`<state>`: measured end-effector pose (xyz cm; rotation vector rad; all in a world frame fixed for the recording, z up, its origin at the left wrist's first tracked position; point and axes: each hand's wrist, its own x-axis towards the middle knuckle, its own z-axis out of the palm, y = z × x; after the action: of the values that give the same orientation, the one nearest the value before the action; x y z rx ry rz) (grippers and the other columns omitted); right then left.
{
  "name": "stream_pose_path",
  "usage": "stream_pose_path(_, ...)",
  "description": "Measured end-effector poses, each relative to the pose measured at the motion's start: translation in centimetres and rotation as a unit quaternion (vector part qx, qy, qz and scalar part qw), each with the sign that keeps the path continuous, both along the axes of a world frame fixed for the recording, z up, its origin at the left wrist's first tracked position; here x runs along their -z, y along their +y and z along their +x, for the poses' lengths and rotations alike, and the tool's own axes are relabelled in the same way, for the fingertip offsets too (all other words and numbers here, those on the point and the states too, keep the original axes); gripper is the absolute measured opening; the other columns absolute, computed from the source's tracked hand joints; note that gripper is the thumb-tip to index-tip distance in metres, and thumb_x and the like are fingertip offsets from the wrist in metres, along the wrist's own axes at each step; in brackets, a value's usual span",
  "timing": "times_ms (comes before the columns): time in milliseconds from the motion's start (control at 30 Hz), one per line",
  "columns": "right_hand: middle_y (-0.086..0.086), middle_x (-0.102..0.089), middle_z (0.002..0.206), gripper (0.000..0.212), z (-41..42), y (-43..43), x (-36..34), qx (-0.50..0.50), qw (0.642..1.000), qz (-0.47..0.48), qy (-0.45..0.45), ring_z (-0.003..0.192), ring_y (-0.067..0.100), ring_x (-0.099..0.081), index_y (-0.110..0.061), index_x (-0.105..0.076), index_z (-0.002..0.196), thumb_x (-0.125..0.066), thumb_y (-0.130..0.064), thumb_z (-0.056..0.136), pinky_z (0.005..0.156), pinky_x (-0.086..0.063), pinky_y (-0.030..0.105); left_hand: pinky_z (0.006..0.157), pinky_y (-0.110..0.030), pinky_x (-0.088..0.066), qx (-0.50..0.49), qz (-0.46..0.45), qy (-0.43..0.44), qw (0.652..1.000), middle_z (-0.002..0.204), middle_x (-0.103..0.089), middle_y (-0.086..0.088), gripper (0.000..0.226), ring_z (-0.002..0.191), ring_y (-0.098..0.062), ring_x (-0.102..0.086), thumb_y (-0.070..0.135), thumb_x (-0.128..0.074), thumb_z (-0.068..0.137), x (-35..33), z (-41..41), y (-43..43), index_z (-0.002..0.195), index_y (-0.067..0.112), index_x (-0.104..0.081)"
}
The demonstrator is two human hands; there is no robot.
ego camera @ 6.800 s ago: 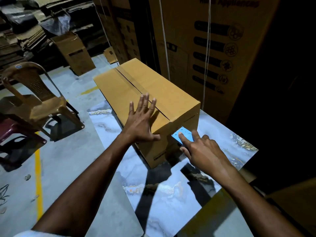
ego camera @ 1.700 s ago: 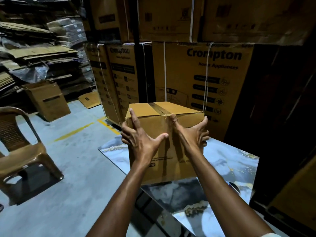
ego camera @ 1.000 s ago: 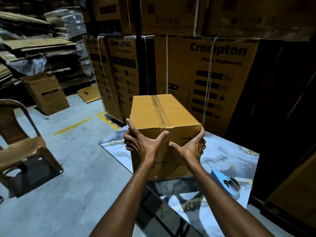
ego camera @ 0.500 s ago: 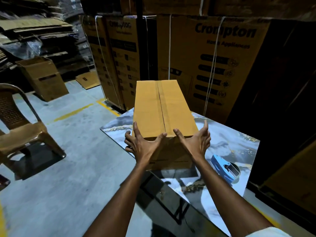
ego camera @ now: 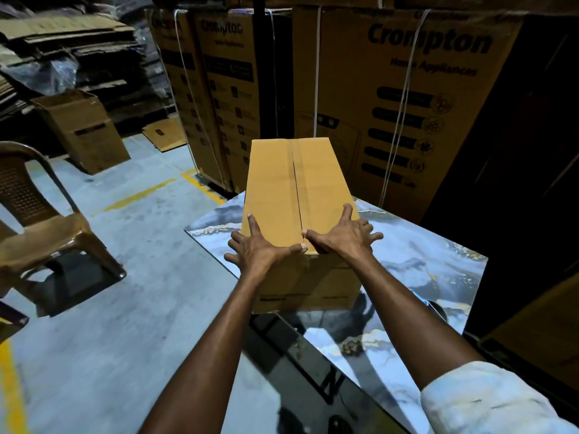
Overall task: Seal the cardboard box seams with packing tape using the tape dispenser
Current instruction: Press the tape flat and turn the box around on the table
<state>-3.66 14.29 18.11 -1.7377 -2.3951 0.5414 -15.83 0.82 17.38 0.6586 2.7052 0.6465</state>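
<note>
One box (ego camera: pixel 294 189) is stood by one table's (ego camera: pixel 423 255) left edge; its near top edge is pressed by left hand (ego camera: pixel 260 250) and right hand (ego camera: pixel 343 241), fingers (ego camera: pixel 254 225) splayed straight.

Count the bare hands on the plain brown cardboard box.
2: left hand at the near-left top corner of the cardboard box, right hand at the near-right; none appears hidden.
</note>
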Motion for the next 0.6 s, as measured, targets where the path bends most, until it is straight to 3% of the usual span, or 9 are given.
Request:
stream_pose_path(100, 0.031, -0.038, 0.143, 0.126, -0.7, 0.9, -0.2, 0.000, 1.000, -0.025, -0.004, 0.133, 0.046, -0.037, -0.022, -0.012, 0.152, -0.061, -0.091, 0.059, 0.104, -0.031, 0.057, 0.117, -0.060, -0.016, 0.014, -0.012, 0.022, 1.000, 0.164, -0.009, -0.027, 0.149, 0.153, -0.042, -0.006, 0.093, -0.071, 0.049, -0.1, -0.6, 0.6, 0.162, 0.034, 0.008)
stream_pose_path(267, 0.028, -0.030, 0.146, 0.125, 0.1, 0.7, 0.8, -0.003, 1.000, -0.025, 0.018, 0.133, 0.043, -0.034, -0.026, -0.003, 0.155, -0.062, -0.088, 0.064, 0.101, -0.035, 0.051, 0.119, -0.067, 0.002, 0.054, -0.011, 0.006, 0.998, 0.167, 0.021, -0.023, 0.159, 0.154, -0.041, 0.022, 0.085, -0.080, 0.046, -1.3, -3.1, 2.2, 0.161, 0.033, 0.015)
stream_pose_path(367, 0.032, -0.025, 0.151, 0.128, 0.0, 0.8, 1.3, -0.007, 1.000, -0.006, 0.005, 0.138, 0.044, -0.028, -0.025, 0.004, 0.156, -0.057, -0.090, 0.064, 0.104, -0.031, 0.053, 0.119, -0.069, -0.001, 0.094, -0.001, -0.007, 0.996, 0.168, 0.020, -0.020, 0.161, 0.154, -0.040, 0.020, 0.078, -0.087, 0.044, -1.7, -4.5, 3.3, 0.161, 0.035, 0.015)
stream_pose_path(467, 0.033, -0.023, 0.153, 0.126, -1.3, 1.6, 1.5, 0.003, 1.000, 0.009, 0.008, 0.140, 0.046, -0.024, -0.025, 0.001, 0.156, -0.056, -0.090, 0.064, 0.105, -0.028, 0.057, 0.119, -0.070, -0.007, 0.119, -0.014, -0.027, 0.992, 0.169, 0.016, -0.016, 0.157, 0.156, -0.042, 0.011, 0.077, -0.086, 0.047, -1.3, -4.8, 3.6, 0.161, 0.036, 0.013)
stream_pose_path(600, 0.036, -0.017, 0.157, 0.129, -4.0, 4.2, 0.9, 0.008, 1.000, 0.006, 0.019, 0.145, 0.050, -0.016, -0.021, -0.002, 0.157, -0.056, -0.091, 0.062, 0.110, -0.023, 0.062, 0.120, -0.068, -0.005, 0.125, -0.021, -0.023, 0.992, 0.170, 0.016, -0.015, 0.152, 0.156, -0.041, 0.012, 0.077, -0.085, 0.050, -0.7, -4.8, 3.7, 0.162, 0.035, 0.009)
